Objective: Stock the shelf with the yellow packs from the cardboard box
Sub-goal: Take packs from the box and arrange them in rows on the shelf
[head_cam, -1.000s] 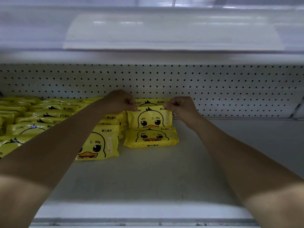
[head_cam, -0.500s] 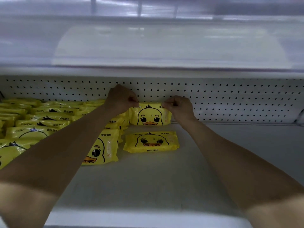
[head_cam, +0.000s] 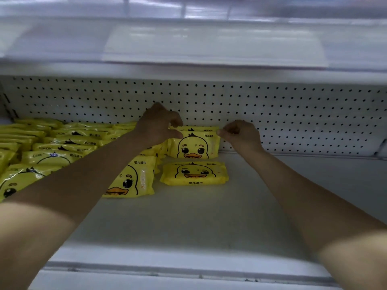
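Observation:
A yellow duck-face pack (head_cam: 193,146) stands upright against the pegboard back wall of the white shelf (head_cam: 209,216). My left hand (head_cam: 159,124) pinches its top left corner and my right hand (head_cam: 240,133) pinches its top right corner. Another yellow pack (head_cam: 193,173) lies flat just in front of it. One more flat pack (head_cam: 130,181) lies to the left, partly under my left forearm. Rows of several yellow packs (head_cam: 52,141) fill the shelf's left side. The cardboard box is out of sight.
The perforated white back wall (head_cam: 293,114) runs the full width. An upper shelf with a translucent price strip (head_cam: 209,45) overhangs close above my hands. The shelf's front lip (head_cam: 188,271) crosses the bottom of the view.
The held pack has gone from above the flat pack back to the wall, where it now stands upright. Both hands moved away from me with it.

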Available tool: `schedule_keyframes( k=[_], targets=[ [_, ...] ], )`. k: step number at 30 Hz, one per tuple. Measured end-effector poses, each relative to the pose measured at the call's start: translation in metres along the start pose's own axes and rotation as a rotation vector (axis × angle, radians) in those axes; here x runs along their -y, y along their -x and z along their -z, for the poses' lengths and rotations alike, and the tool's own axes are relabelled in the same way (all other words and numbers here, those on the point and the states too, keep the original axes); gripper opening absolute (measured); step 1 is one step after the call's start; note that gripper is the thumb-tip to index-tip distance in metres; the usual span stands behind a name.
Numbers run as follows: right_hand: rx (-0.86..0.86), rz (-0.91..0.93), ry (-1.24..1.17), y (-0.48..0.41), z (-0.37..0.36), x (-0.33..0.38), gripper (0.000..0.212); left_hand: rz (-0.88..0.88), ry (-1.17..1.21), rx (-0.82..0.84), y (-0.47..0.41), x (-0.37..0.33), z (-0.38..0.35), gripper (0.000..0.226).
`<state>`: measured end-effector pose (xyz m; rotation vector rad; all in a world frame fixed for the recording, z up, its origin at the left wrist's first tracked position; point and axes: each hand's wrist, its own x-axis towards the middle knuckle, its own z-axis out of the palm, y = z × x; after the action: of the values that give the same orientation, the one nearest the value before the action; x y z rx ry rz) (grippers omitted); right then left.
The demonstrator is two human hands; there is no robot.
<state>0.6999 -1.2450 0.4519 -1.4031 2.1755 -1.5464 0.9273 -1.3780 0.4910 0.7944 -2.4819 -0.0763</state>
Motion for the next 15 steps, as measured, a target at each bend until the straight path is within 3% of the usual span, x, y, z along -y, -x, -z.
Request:
schedule_keyframes(
  k=[4,6,10,15],
  targets=[
    [0.368,-0.093,-0.013,0.023,0.020,0.010,0.017,0.016,0.119,0.367,0.021,-0.030,0.015,0.039],
    [0.477,-0.133,0.055,0.028,0.020,0.011,0.035,0.017,0.044,0.499,0.026,-0.044,0.019,0.043],
    [0.625,-0.167,0.186,0.036,0.016,0.010,0.071,0.032,-0.054,0.613,0.031,-0.059,0.021,0.056],
    [0.714,-0.162,0.213,0.044,0.019,0.008,0.089,0.060,-0.129,0.713,0.032,-0.061,0.013,0.070]
  ],
)
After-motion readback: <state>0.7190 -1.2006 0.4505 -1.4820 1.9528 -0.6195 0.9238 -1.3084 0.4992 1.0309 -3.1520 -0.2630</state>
